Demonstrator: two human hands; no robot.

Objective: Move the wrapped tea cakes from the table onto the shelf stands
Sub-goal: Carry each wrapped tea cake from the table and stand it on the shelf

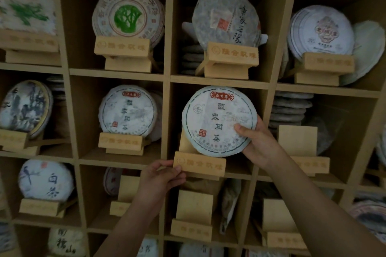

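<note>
While I watch the head view, the clearest writing is on the wrapped tea cake (219, 121) in my right hand (259, 144): a red cartouche at the top, a column of four dark characters down the middle, a small red seal at lower left, and a thin dark ring of tiny print I cannot read. Its wrapper is white, slightly crinkled paper, round and flat. The cake stands upright in the centre compartment of the middle row of the wooden shelf (167, 78), its lower edge just behind the front lip of a wooden stand (199, 165) that carries an engraved logo and four characters. My right hand grips the cake's lower right edge, thumb across the face. My left hand (160, 179) pinches the stand's left end at the front edge of the shelf board. The neighbouring cake (128, 110) to the left bears the same label. An empty stand (298, 142) sits in the compartment to the right.
</note>
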